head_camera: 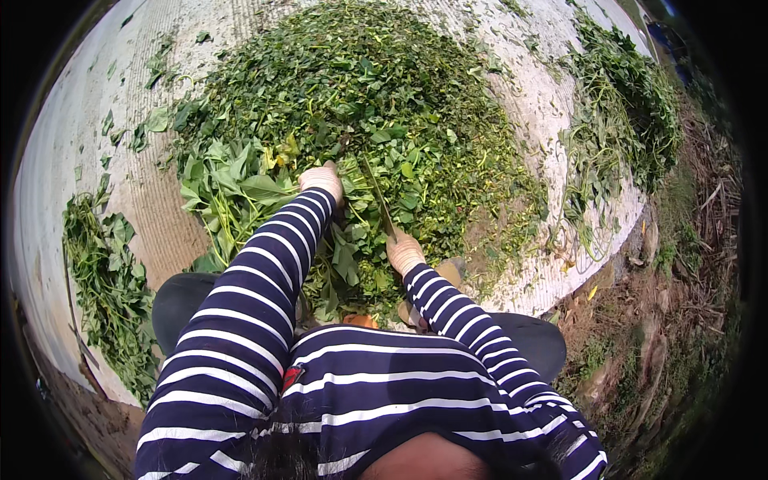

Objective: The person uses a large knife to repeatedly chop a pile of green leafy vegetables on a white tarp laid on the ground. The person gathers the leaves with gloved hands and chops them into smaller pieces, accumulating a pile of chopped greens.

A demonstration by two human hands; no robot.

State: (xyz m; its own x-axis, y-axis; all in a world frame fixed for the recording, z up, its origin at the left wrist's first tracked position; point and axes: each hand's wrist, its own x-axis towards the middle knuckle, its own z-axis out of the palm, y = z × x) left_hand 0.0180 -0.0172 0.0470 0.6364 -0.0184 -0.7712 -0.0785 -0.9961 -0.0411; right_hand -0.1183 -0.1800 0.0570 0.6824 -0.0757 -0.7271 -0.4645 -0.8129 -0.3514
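Note:
My left hand (323, 180) is closed around a bunch of leafy green vines (243, 186), whose broad leaves and pale stems spread out to the left of my wrist. In my right hand (404, 251) is the handle end of a long knife (378, 197). Its narrow blade points away from me, just right of the bunch's stems. Both hands are low over a wide heap of chopped leaves and stems (360, 78). The knife's handle is hidden within my fingers.
More uncut vines lie in a pile (630, 108) at the far right and another pile (111, 288) at the left. Ridged pale concrete (162, 198) lies under the heap. Dry grass and soil (648, 336) border it at the right. My knees (528, 342) flank the work.

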